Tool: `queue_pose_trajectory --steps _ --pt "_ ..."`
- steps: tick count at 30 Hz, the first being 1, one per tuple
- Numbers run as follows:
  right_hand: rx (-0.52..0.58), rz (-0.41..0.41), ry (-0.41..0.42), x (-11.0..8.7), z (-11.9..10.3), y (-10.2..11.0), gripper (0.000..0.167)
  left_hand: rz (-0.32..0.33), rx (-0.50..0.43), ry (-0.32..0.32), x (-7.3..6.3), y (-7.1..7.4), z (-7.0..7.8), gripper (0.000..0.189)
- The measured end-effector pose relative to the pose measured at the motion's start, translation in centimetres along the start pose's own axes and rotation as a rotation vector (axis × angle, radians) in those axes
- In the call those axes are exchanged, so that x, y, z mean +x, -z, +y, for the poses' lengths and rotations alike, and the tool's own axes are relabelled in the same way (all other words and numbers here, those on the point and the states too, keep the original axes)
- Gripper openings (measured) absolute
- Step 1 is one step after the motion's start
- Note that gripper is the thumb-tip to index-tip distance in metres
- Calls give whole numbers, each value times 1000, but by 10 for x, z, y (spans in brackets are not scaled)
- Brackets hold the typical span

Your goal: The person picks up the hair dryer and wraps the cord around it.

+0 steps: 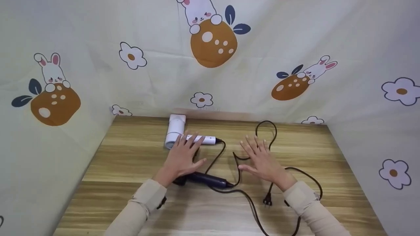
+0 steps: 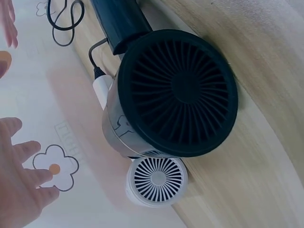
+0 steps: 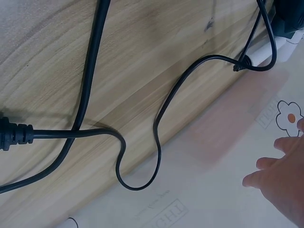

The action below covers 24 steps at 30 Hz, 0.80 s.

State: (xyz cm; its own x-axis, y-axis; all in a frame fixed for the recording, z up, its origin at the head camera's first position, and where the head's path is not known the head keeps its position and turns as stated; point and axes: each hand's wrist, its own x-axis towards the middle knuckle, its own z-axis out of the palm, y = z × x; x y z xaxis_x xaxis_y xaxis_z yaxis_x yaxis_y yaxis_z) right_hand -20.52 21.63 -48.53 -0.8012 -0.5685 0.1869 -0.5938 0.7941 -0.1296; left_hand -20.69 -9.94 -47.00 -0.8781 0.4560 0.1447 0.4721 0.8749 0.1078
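near the middle of the desk (image 1: 197, 213) lies a dark dryer (image 1: 210, 180), with a white dryer (image 1: 176, 129) at its eleven o'clock and a plug (image 1: 267, 199) at its four. above the dryers is the left hand (image 1: 182, 160), grip spread apart; at two o'clock, over a black cord (image 3: 52, 134), is the right hand (image 1: 264, 163), grip apart too.

A booth (image 1: 354, 137): pale, creased fabric (image 1: 157, 85) printed with rabbits (image 1: 53, 72) and flowers (image 1: 131, 57) encloses the wood-grain surface (image 1: 124, 157) on three sides.
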Motion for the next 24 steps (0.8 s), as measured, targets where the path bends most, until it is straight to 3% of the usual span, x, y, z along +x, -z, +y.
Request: queue_pose_trajectory --steps 19,24 --pt "11 22 -1 -1 -2 -4 80 122 -75 133 -14 -14 -17 72" --pt "2 13 -6 -1 -2 -5 80 128 -60 181 -18 -21 -21 74"
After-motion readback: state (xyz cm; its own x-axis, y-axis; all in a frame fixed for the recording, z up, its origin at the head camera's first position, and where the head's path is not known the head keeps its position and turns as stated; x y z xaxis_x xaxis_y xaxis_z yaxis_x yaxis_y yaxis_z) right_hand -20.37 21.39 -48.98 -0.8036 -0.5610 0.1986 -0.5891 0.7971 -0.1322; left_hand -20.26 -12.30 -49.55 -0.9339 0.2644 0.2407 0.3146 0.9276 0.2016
